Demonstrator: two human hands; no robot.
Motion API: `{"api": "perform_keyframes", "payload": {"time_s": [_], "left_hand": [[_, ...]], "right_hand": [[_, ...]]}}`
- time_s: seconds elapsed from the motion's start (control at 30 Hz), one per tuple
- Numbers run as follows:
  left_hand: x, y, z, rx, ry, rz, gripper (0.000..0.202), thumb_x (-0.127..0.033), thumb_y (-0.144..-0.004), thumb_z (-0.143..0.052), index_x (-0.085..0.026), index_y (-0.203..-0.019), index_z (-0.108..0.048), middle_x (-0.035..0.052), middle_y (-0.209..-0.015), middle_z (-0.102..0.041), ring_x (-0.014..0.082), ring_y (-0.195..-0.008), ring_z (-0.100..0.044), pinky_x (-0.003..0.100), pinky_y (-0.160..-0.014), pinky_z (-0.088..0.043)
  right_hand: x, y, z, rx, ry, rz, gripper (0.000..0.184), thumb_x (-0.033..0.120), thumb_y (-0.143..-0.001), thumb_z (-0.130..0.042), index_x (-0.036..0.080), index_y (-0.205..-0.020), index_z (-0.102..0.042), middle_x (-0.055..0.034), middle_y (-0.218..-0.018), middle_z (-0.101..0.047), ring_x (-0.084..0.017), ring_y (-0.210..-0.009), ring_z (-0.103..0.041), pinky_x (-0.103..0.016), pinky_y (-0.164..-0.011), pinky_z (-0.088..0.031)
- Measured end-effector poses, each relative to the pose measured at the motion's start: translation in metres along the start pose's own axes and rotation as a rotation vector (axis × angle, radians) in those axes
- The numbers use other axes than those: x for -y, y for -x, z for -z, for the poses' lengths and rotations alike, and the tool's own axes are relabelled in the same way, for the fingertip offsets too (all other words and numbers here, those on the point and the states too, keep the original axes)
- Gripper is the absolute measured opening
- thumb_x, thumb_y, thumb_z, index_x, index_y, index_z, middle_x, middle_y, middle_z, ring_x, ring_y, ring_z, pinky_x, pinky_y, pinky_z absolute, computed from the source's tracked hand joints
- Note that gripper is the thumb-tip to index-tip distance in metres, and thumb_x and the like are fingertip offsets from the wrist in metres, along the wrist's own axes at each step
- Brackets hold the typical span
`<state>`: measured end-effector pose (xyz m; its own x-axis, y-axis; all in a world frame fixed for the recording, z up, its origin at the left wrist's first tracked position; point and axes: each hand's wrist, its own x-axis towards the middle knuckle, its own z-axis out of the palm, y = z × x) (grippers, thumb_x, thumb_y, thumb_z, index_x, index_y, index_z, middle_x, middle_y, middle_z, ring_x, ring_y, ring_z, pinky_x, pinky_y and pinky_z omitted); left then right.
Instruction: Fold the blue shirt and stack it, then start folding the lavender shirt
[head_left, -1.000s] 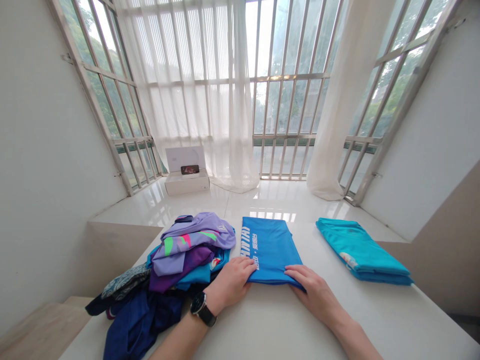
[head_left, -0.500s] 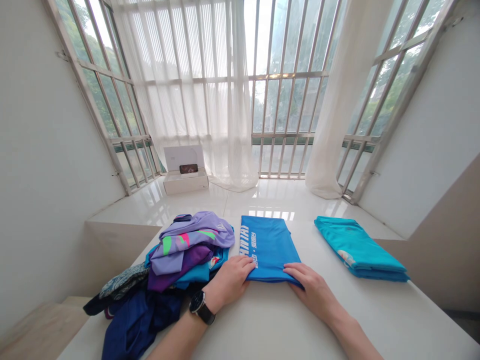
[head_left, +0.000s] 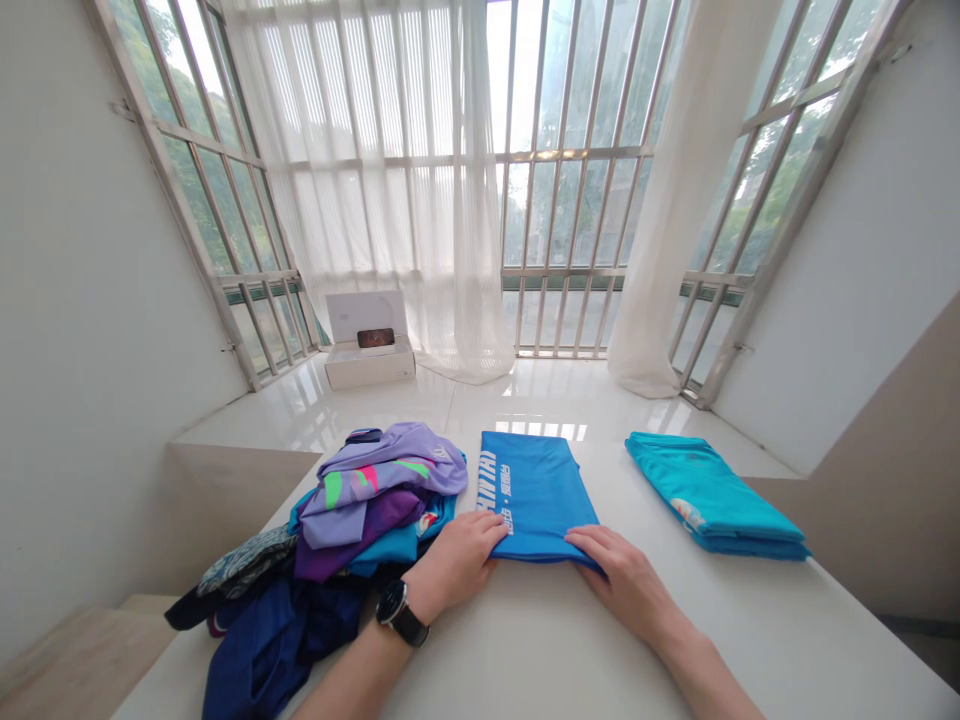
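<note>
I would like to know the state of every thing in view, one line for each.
Blue cloth: folded flat, printed side up
Turquoise cloth: folded, lying flat
Clothes pile: heaped, crumpled
Left hand: on the blue cloth's near left corner
Right hand: on its near right corner
Watch: worn on left wrist
Box: lid raised
Phone: propped up
Right curtain: gathered

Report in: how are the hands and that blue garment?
Left hand and right hand on near corners of folded blue garment. Garment on white table. Clothes pile close by left hand, not covering garment.
</note>
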<state>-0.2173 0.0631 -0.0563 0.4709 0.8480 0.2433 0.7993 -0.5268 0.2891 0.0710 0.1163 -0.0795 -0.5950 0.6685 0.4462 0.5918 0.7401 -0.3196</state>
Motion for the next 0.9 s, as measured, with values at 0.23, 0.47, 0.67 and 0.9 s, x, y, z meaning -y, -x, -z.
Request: {"api": "perform_keyframes", "payload": {"time_s": [0.23, 0.47, 0.67, 0.9], "left_hand": [[0.0007, -0.0001, -0.0009, -0.003, 0.004, -0.001, 0.047, -0.010, -0.086, -0.055, -0.020, -0.132, -0.058, 0.0091, -0.139, -0.058, 0.0250, -0.129, -0.053, 0.043, -0.112, -0.041], [-0.0001, -0.0006, 0.0008, 0.012, 0.004, 0.009, 0.048, -0.009, -0.085, -0.056, -0.020, -0.132, -0.058, 0.0094, -0.140, -0.057, 0.0254, -0.129, -0.052, 0.043, -0.113, -0.041], [-0.0012, -0.0006, 0.0010, 0.015, -0.006, 0.011, 0.048, -0.010, -0.085, -0.057, -0.018, -0.132, -0.058, 0.0095, -0.140, -0.057, 0.0253, -0.129, -0.052, 0.042, -0.113, -0.040], [-0.0009, -0.0003, 0.0005, 0.016, -0.008, 0.020, 0.048, -0.010, -0.085, -0.058, -0.019, -0.132, -0.058, 0.0095, -0.141, -0.057, 0.0254, -0.129, -0.052, 0.042, -0.114, -0.040]], "right_hand": [[0.0009, -0.0005, -0.0004, -0.011, -0.016, -0.010, 0.028, 0.020, -0.090, -0.053, 0.026, -0.112, -0.069, -0.0083, -0.112, -0.073, -0.022, -0.100, -0.070, -0.037, -0.089, -0.059], [-0.0019, 0.0005, -0.0018, 0.009, -0.011, -0.010, 0.028, 0.019, -0.090, -0.054, 0.026, -0.112, -0.070, -0.0082, -0.114, -0.073, -0.022, -0.101, -0.070, -0.038, -0.089, -0.059], [-0.0024, 0.0005, -0.0020, 0.026, -0.012, -0.013, 0.027, 0.019, -0.090, -0.055, 0.025, -0.111, -0.070, -0.0085, -0.115, -0.073, -0.023, -0.102, -0.069, -0.038, -0.090, -0.059], [-0.0017, 0.0003, -0.0018, 0.026, -0.013, -0.023, 0.026, 0.019, -0.089, -0.057, 0.025, -0.111, -0.070, -0.0084, -0.115, -0.073, -0.023, -0.102, -0.069, -0.037, -0.090, -0.058]]}}
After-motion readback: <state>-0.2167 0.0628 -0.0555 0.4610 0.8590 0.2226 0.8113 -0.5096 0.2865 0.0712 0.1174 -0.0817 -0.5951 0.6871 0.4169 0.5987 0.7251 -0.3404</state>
